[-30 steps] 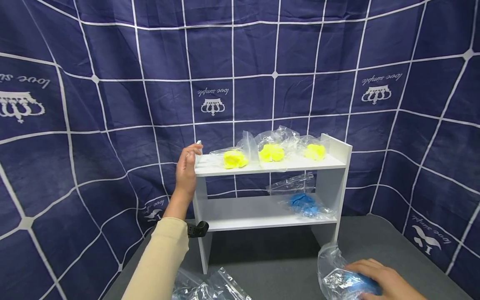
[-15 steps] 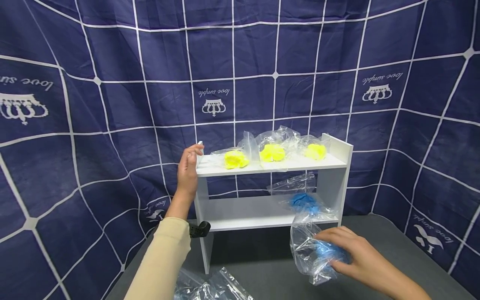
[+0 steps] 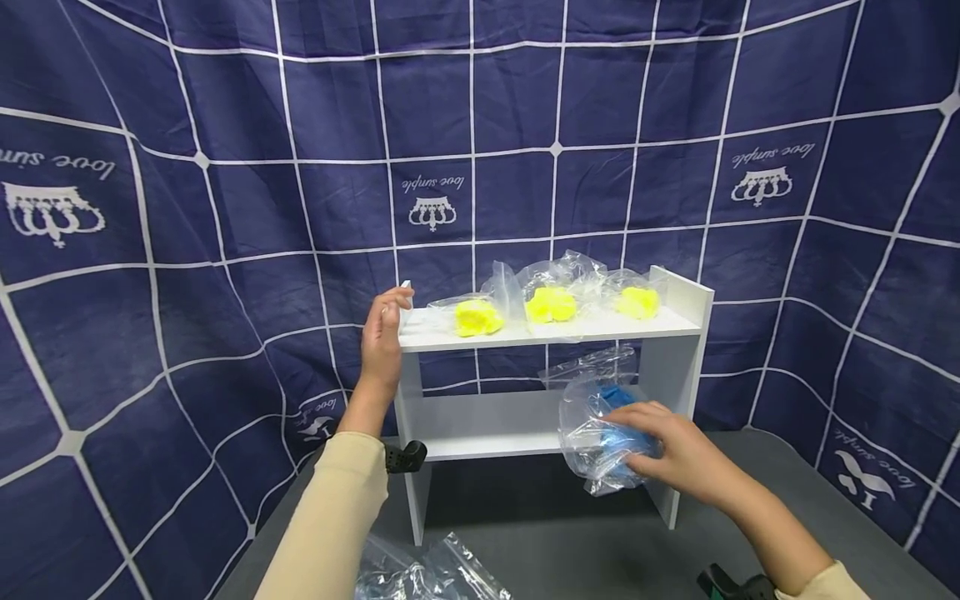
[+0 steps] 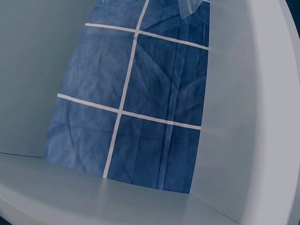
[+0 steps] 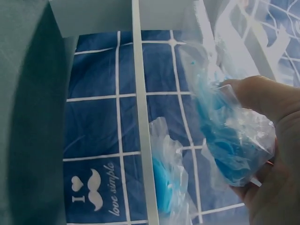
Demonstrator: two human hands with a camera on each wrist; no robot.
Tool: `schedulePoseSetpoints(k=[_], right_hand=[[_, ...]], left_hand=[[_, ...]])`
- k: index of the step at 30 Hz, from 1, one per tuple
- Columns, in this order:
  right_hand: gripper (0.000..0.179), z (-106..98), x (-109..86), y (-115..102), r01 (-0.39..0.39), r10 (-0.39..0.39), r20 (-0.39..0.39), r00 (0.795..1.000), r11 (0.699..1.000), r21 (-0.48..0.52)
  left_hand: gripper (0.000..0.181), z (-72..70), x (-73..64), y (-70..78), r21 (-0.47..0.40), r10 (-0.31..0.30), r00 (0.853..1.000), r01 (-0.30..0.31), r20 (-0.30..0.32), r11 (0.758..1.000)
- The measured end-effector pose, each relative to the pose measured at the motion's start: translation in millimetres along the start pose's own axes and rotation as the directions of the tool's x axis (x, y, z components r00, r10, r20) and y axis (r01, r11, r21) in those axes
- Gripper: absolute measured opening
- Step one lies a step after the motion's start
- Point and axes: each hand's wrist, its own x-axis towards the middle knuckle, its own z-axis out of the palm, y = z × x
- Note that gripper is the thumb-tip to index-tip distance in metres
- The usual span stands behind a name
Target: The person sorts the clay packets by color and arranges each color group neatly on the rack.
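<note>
My right hand [image 3: 678, 446] holds a clear plastic bag with a blue clay-like lump [image 3: 624, 443] between thumb and fingers, in front of the lower board's right end. In the right wrist view this bag [image 5: 229, 140] is pinched and tilted. Behind it, another bagged blue lump [image 5: 164, 187] lies on the lower board, mostly hidden in the head view. My left hand [image 3: 382, 342] grips the upper left side panel of the white two-tier shelf [image 3: 487, 421]. Only the shelf's boards and the curtain show in the left wrist view.
Three bagged yellow lumps, left [image 3: 478, 317], middle [image 3: 551, 305] and right [image 3: 637, 302], sit along the top board. More clear bags [image 3: 427, 575] lie on the dark grey table [image 3: 555, 550] at the front. A blue checked curtain [image 3: 510, 100] hangs behind and beside the shelf.
My right hand has carried the bagged blue lump up and leftward from the table's front right to the lower board. My left hand stays on the shelf's side panel.
</note>
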Motion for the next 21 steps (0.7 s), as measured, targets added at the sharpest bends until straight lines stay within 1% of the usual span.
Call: schedulePoseSetpoints(k=[4, 9, 13, 15, 18, 21], right_hand=[[0.048, 6.9, 18.3, 5.0, -0.064, 0.064, 0.013, 0.998, 0.997, 0.03], [0.046, 24.2, 42.8, 9.7, -0.085, 0.085, 0.011, 0.996, 0.996, 0.026], [0.044, 42.3, 58.1, 13.3, -0.115, 0.115, 0.021, 0.993, 0.993, 0.032], [0.043, 50.1, 63.7, 14.6, -0.138, 0.137, 0.032, 0.99, 0.989, 0.046], [0.045, 59.6, 69.9, 15.2, -0.173, 0.169, 0.063, 0.984, 0.983, 0.064], [0.047, 66.9, 72.4, 15.4, -0.227, 0.218, 0.11, 0.97, 0.971, 0.076]], left_hand=[[0.027, 1.1, 0.2, -1.3, 0.0, 0.004, 1.0, -0.004, -0.012, 1.0], [0.029, 0.7, 1.4, -0.5, -0.002, 0.01, 1.0, -0.01, -0.009, 1.0], [0.03, 0.4, 1.2, 1.3, 0.027, -0.012, 1.0, 0.012, 0.0, 1.0], [0.03, 0.4, 0.8, 1.3, 0.034, -0.021, 1.0, 0.021, 0.001, 0.999], [0.03, 0.7, 0.0, 0.5, 0.032, -0.018, 1.0, 0.019, -0.005, 0.999], [0.03, 0.8, 0.0, 0.0, 0.024, -0.009, 1.0, 0.01, -0.007, 1.0]])
